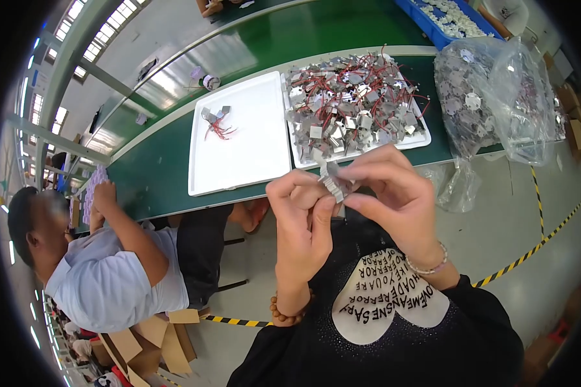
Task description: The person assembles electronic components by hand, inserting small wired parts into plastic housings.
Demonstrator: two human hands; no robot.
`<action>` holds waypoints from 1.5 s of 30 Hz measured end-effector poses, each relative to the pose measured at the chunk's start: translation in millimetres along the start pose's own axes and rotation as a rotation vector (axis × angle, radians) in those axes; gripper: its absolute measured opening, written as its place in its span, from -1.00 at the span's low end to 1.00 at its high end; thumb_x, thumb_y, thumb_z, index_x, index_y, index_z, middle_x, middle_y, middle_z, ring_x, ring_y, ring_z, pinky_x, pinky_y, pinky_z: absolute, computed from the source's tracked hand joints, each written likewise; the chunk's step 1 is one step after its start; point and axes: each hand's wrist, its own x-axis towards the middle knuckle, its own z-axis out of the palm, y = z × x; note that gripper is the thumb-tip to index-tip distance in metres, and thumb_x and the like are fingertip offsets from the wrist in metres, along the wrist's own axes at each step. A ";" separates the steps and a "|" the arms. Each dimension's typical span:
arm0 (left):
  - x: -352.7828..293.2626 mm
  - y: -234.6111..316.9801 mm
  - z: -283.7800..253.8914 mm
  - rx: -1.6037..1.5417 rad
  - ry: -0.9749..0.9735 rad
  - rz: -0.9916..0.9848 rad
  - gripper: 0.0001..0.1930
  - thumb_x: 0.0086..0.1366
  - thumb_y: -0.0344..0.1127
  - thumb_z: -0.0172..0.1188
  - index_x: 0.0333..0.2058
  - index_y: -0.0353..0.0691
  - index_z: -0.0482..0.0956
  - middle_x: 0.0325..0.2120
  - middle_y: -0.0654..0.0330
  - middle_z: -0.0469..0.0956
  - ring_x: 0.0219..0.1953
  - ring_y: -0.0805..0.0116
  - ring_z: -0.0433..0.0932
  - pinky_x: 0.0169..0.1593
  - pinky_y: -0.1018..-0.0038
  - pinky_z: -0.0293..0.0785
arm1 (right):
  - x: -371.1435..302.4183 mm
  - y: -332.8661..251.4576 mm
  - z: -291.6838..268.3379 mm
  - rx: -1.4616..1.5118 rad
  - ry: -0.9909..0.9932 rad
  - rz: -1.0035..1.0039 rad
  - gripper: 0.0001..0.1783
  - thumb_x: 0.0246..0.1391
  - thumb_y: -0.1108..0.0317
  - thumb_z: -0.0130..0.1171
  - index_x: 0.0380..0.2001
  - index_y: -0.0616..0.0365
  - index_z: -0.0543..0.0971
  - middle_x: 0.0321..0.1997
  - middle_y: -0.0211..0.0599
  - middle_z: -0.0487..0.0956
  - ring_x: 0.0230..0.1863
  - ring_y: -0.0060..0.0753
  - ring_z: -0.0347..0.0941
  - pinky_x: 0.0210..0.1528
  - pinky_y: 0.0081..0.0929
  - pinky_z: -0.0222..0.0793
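Between my two hands, in front of my chest, is a small silvery metal part with a row of ridges. My left hand pinches it from the left, thumb against its lower side. From the right, the thumb and fingers of my right hand grip the same part, covering some of it. Just beyond my hands a white tray is heaped with grey metal parts that have red wires. To its left, a second white tray carries a few wired parts near its far side.
A clear plastic bag of silvery parts sits at the table's right end. Behind it stands a blue crate of white pieces. At left, a co-worker in a light shirt works at the green table. Open cardboard boxes stand behind.
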 end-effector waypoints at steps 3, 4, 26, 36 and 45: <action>-12.0 -0.9 -13.8 0.045 -0.029 0.014 -0.67 0.20 -0.56 -0.12 -0.06 -0.45 0.07 -0.19 0.08 0.32 -0.46 0.52 0.32 -0.40 0.62 0.29 | -10.2 -6.7 4.2 0.036 -0.085 -0.035 -0.73 -0.21 0.73 0.11 -0.33 0.38 0.50 -0.25 -0.24 0.38 -0.22 -0.49 0.37 -0.20 -0.60 0.38; -15.8 0.3 -18.5 0.107 -0.058 0.046 -0.64 0.19 -0.57 -0.12 -0.03 -0.45 0.08 -0.16 0.09 0.30 -0.46 0.53 0.31 -0.38 0.59 0.30 | -14.1 -10.6 5.6 0.048 -0.118 -0.006 -0.77 -0.22 0.73 0.12 -0.37 0.38 0.51 -0.28 -0.23 0.39 -0.23 -0.47 0.38 -0.21 -0.61 0.38; 185.9 -85.8 -198.9 0.652 0.241 -0.068 -0.82 0.14 -0.45 0.02 -0.25 -0.33 0.46 -0.29 0.08 0.49 -0.23 0.29 0.45 -0.13 0.45 0.33 | 74.0 -8.6 -74.8 -0.158 0.186 -0.454 -0.82 0.02 0.38 0.04 -0.56 0.16 0.30 -0.59 -0.28 0.29 -0.66 -0.48 0.27 -0.65 -0.63 0.17; 332.7 -312.4 -382.0 1.424 0.059 -0.631 -0.61 0.03 0.01 0.13 -0.38 -0.23 0.56 -0.39 -0.03 0.53 -0.23 0.04 0.49 -0.18 0.30 0.40 | 52.9 2.5 -158.6 -0.940 0.647 0.032 -0.66 0.22 0.38 -0.33 -0.10 0.33 0.38 -0.50 -0.43 0.32 -0.51 -0.69 0.14 -0.41 -0.75 0.06; 345.9 -252.2 -372.5 0.777 0.471 -0.182 -0.80 0.19 -0.18 -0.03 -0.34 -0.17 0.43 -0.43 0.18 0.45 -0.34 0.30 0.44 -0.34 0.37 0.43 | 56.1 -4.6 -180.3 -0.997 0.755 0.032 -0.59 0.22 0.31 -0.34 0.03 0.31 0.30 -0.52 -0.56 0.23 -0.54 -0.72 0.03 -0.47 -0.75 -0.05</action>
